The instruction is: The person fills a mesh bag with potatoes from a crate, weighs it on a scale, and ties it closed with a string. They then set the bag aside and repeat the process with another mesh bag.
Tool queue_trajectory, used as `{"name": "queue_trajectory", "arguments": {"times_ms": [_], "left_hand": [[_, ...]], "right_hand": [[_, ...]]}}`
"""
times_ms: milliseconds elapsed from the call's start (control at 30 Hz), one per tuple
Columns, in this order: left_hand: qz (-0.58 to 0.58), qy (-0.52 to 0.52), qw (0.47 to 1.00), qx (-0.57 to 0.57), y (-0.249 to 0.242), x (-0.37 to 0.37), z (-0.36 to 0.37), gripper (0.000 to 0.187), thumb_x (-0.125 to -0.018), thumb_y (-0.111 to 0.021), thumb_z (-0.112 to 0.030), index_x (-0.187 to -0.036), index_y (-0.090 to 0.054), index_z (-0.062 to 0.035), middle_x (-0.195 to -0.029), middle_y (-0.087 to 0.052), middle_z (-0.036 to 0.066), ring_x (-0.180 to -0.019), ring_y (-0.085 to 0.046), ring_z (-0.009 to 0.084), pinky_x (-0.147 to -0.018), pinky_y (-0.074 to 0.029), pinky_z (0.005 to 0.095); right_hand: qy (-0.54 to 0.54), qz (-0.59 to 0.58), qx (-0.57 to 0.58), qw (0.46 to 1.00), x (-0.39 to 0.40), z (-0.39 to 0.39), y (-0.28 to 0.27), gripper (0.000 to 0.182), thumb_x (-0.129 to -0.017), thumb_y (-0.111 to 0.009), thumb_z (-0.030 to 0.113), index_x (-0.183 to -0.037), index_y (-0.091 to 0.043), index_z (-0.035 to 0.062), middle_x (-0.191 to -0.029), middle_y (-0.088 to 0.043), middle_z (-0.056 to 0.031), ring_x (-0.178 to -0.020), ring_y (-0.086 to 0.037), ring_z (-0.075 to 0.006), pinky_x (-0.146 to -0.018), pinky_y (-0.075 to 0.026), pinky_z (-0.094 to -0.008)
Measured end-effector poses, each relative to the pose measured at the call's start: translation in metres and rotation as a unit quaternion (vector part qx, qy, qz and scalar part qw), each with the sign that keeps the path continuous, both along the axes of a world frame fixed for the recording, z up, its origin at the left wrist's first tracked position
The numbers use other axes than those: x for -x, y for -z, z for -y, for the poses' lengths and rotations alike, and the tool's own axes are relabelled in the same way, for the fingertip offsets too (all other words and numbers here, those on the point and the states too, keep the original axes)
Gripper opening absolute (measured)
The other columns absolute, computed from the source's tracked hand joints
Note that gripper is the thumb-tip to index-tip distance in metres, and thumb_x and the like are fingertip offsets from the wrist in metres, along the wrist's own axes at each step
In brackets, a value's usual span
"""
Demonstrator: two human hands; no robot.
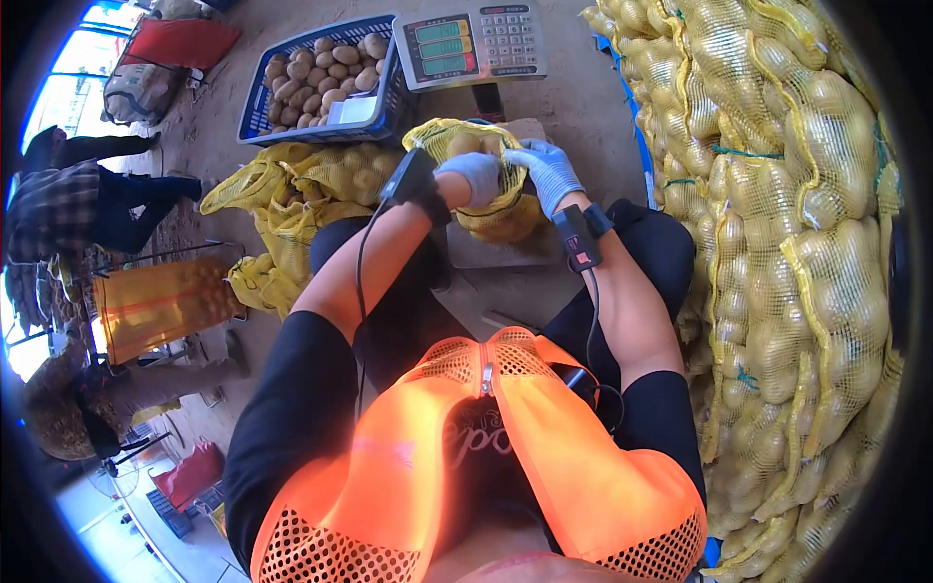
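A yellow mesh bag point(501, 219) with potatoes in it stands on the scale's platform point(476, 253), its mouth open. My left hand point(473, 178), in a pale blue-grey glove, is at the left side of the bag's mouth, its fingers partly hidden by the mesh. On the right of the mouth, my right hand point(546, 173), gloved alike, pinches the bag's rim between thumb and fingers. Several potatoes point(465, 145) show inside the opening between and above my hands. Just beyond the bag is the scale's display panel point(471, 44) with lit green readouts.
A blue crate point(316, 131) of potatoes stands beyond my left hand. More yellow mesh bags point(292, 209) lie left of my knees. Filled sacks point(768, 243) are piled along the right. At the far left are two other people point(58, 209) near an orange mesh sack point(160, 306).
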State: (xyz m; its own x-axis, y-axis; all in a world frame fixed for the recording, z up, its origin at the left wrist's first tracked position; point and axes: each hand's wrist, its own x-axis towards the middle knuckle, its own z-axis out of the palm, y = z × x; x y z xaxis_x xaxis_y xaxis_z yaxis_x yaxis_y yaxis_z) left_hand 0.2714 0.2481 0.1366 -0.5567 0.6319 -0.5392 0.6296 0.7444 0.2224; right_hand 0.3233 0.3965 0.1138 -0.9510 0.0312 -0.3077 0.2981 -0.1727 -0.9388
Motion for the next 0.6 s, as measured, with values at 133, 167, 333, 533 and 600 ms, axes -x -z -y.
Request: {"name": "queue_trajectory", "arguments": {"times_ms": [133,167,333,533,600], "left_hand": [[0.024,-0.154,0.987,-0.044,-0.017,-0.005,0.012,0.045,-0.077,-0.059,-0.040,-0.099,-0.067,-0.0010,-0.098,-0.066,0.020,-0.090,-0.064,0.0358,-0.078,-0.050,0.0390],[0.003,-0.119,0.993,0.019,-0.033,-0.006,0.013,0.051,-0.074,-0.065,-0.044,-0.100,-0.063,-0.0014,-0.095,-0.065,0.021,-0.093,-0.062,0.0350,-0.081,-0.048,0.0379],[0.001,-0.165,0.984,-0.071,-0.024,0.001,0.016,0.054,-0.070,-0.069,-0.043,-0.108,-0.061,-0.0051,-0.101,-0.064,0.020,-0.094,-0.062,0.0348,-0.081,-0.049,0.0383],[-0.141,-0.163,0.971,-0.102,0.006,0.015,0.012,0.038,-0.068,-0.072,-0.039,-0.092,-0.069,-0.0094,-0.090,-0.067,0.015,-0.086,-0.064,0.0310,-0.075,-0.051,0.0397],[-0.142,-0.133,0.974,-0.113,-0.003,0.014,0.011,0.033,-0.068,-0.071,-0.038,-0.084,-0.070,-0.0086,-0.085,-0.067,0.016,-0.083,-0.065,0.0313,-0.074,-0.051,0.0395]], "right_hand": [[0.100,0.093,0.320,0.937,-0.008,-0.003,-0.013,0.022,-0.083,-0.064,0.015,-0.102,-0.062,0.0044,-0.096,-0.062,-0.0074,-0.081,-0.060,-0.0164,-0.074,-0.050,-0.0293],[0.139,0.095,0.316,0.933,-0.008,-0.002,-0.010,0.020,-0.084,-0.063,0.015,-0.101,-0.061,0.0038,-0.096,-0.061,-0.0070,-0.083,-0.060,-0.0163,-0.075,-0.049,-0.0288],[0.151,0.052,0.217,0.963,-0.012,-0.001,-0.002,0.023,-0.088,-0.062,0.019,-0.102,-0.063,0.0012,-0.094,-0.063,-0.0050,-0.083,-0.058,-0.0129,-0.074,-0.047,-0.0272],[0.134,0.029,0.176,0.975,-0.018,0.006,-0.027,0.023,-0.088,-0.063,0.021,-0.098,-0.067,0.0012,-0.088,-0.064,-0.0014,-0.079,-0.057,-0.0087,-0.071,-0.046,-0.0241],[0.152,0.019,0.180,0.972,-0.012,0.005,-0.021,0.023,-0.088,-0.063,0.021,-0.097,-0.067,0.0013,-0.088,-0.064,-0.0014,-0.078,-0.057,-0.0086,-0.070,-0.046,-0.0240]]}}
